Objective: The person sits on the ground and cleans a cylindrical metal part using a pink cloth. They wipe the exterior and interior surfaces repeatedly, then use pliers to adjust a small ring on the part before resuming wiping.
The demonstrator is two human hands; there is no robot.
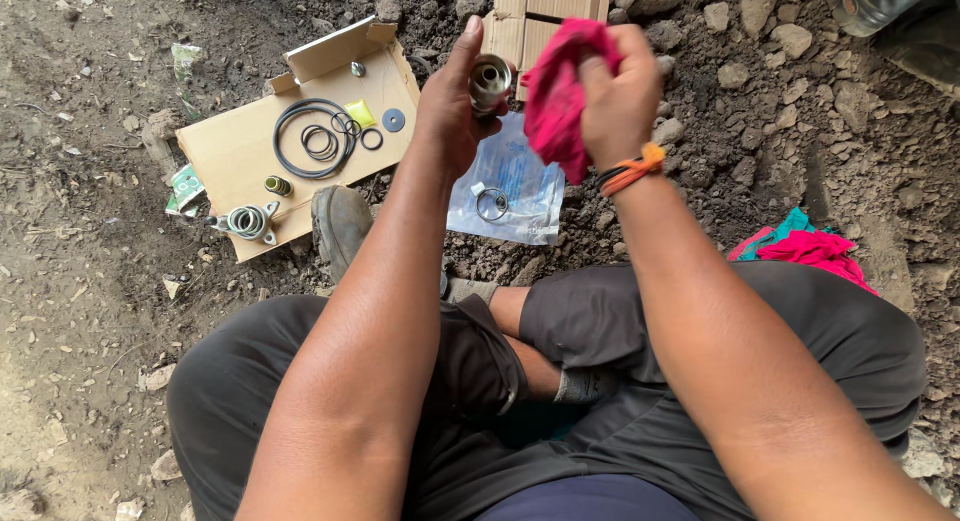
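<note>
Sitting cross-legged on the dirt ground (pixel 80 311), the person holds one short metal cylinder (pixel 490 84) up in front of them. The left hand (pixel 450 106) is wrapped around it, thumb raised along its far side, its open shiny end facing the camera. The right hand (pixel 618 91) is bunched around one pink rag (pixel 556 96), which hangs just beside the cylinder, touching or nearly touching its right edge. Two bands, one orange and one dark, circle the right wrist (pixel 630 171).

To the left on the ground lies one flattened cardboard box (pixel 235 151). On it I count one large black rubber ring (pixel 312 138) with a few smaller black rings inside and beside it, one grey washer (pixel 393 120), one small yellow piece (pixel 360 113), one short brass-coloured part (pixel 278 186) and one coiled metal spring (pixel 247 222) at its near edge. Beyond the knees, one clear plastic bag (pixel 515 186) holds one metal ring (pixel 491 204). A second pink cloth (pixel 815 249) lies to the right by the thigh. One worn shoe (pixel 342 224) shows beside the box.
</note>
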